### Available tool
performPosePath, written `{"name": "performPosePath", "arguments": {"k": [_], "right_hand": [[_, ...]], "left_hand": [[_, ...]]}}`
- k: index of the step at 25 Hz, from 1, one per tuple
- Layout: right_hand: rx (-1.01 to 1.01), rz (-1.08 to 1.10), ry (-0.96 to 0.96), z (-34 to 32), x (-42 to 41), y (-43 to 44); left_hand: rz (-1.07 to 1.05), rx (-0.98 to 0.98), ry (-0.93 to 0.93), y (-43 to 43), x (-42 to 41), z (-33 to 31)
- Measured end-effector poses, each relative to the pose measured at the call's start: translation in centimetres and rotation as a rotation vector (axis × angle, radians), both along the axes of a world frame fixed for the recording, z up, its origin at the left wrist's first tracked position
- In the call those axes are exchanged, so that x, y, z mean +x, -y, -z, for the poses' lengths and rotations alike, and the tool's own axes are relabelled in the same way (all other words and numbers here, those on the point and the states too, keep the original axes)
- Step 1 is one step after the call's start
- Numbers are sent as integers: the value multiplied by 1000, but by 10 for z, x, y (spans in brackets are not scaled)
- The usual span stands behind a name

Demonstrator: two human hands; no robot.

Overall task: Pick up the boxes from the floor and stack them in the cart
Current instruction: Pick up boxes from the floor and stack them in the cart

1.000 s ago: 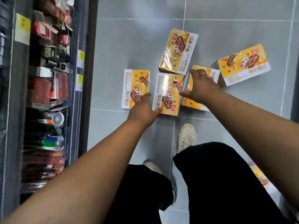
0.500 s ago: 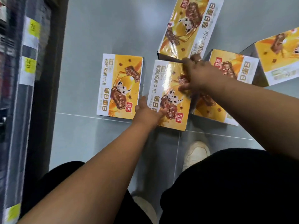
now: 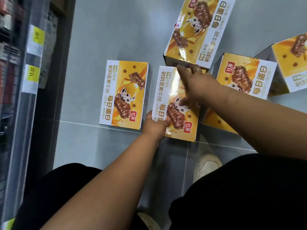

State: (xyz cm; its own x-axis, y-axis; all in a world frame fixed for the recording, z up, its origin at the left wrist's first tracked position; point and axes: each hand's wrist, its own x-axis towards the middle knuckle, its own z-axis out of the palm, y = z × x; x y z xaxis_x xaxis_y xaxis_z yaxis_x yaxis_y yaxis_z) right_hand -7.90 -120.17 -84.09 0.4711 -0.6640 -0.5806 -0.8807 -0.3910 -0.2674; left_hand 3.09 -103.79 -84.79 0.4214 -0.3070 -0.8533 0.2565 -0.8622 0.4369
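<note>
Several yellow snack boxes lie on the grey tiled floor. My left hand (image 3: 154, 124) grips the near left corner of the middle box (image 3: 166, 90), thumb on its top face. Across the same box's top lies my right hand (image 3: 196, 87), fingertips reaching its far edge and thumb pressing the printed face. A matching box (image 3: 124, 95) lies flat just to the left. Another box (image 3: 197, 30) lies beyond, touching the middle box's far edge. To the right, my right arm partly hides a further box (image 3: 244, 73). No cart is in view.
A store shelf (image 3: 33, 63) with yellow price tags runs along the left edge. One more yellow box (image 3: 292, 58) sits at the far right. My white shoe (image 3: 207, 165) stands just in front of the middle box, with my dark trouser legs below.
I have leaned closer to the floor, so the boxes look larger. My left hand has closed on the middle box's near corner, and my right hand has spread further across its top.
</note>
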Motion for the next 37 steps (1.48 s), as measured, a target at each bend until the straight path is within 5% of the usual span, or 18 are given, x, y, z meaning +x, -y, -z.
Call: {"name": "performPosePath", "arguments": {"k": [7, 14, 27, 37], "right_hand": [[16, 138, 62, -1, -6, -6], [-78, 182, 96, -92, -4, -19], [-168, 175, 102, -421, 15, -82], [-195, 95, 372, -676, 59, -155]], "left_hand": [[-28, 6, 20, 8, -3, -6], [-3, -69, 100, 0, 7, -84], [117, -181, 205, -61, 28, -400], [27, -298, 337, -176, 82, -654]]}}
